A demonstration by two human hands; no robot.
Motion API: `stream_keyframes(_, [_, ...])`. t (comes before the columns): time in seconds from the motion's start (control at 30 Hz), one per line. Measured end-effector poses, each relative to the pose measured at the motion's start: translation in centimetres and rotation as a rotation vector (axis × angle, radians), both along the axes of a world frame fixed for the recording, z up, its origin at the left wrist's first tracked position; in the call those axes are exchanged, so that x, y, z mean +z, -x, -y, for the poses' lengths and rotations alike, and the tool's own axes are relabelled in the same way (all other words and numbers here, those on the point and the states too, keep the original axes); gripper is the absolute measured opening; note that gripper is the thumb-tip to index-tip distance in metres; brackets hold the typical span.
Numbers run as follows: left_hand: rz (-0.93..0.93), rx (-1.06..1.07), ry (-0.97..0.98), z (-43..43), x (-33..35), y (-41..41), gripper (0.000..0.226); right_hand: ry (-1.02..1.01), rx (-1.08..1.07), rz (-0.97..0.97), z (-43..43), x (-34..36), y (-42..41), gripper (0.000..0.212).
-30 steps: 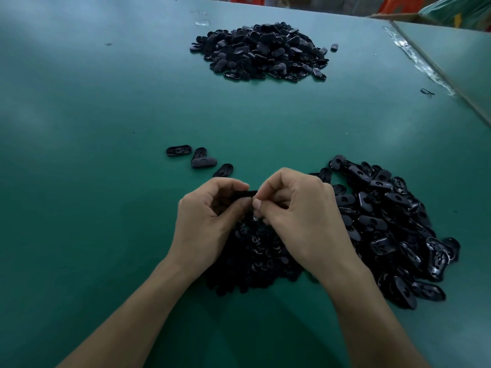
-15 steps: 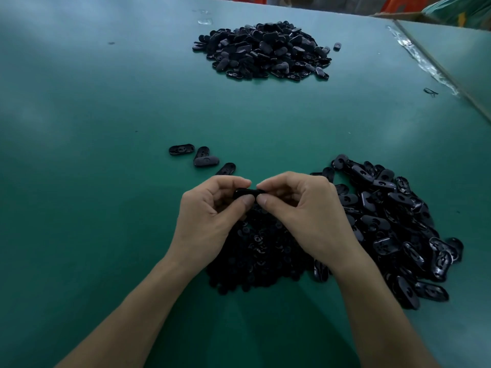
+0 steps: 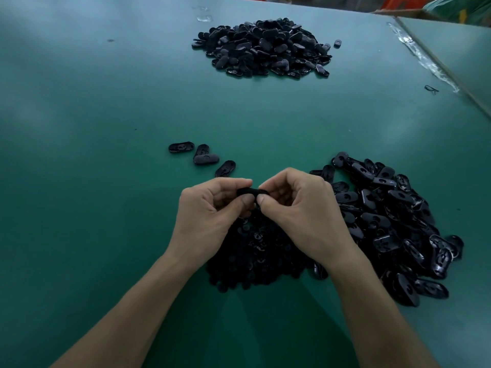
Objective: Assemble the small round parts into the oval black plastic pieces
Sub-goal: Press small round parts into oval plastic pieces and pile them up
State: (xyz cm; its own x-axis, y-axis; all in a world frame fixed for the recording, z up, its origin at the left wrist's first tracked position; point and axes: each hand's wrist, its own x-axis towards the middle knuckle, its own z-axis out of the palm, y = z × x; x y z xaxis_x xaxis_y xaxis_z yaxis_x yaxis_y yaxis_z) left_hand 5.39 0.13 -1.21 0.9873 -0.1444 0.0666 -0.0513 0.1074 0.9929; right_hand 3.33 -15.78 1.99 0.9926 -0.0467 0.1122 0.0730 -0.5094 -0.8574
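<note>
Pinching oval piece (image 3: 251,192) | left hand (image 3: 207,219); right hand (image 3: 303,213); one end each | over round parts (image 3: 255,257)

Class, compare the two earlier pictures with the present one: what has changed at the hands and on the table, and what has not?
The left hand and right hand keep pinching one oval piece; the right hand turned slightly, baring more of it. Nothing was picked up or released. The far pile, the round parts, the right pile and the loose pieces stayed put.
</note>
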Motion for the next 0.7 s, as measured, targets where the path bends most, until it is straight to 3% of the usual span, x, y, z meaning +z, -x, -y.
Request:
stream_keyframes(0.43, [0.029,0.058,-0.044,-0.06,-0.43,0.15,0.024,-0.031,0.051,-0.023,0.73,0.34,-0.05,0.013])
stream_keyframes(0.57, [0.019,0.093,-0.002,-0.20,-0.53,-0.02,0.020,-0.081,0.042,-0.027,0.63,0.43,-0.10,0.021])
stream_keyframes(0.7, [0.003,0.138,0.128,-0.31,-0.48,-0.40,0.022,0.008,-0.070,-0.017,0.91,0.10,-0.22,0.023])
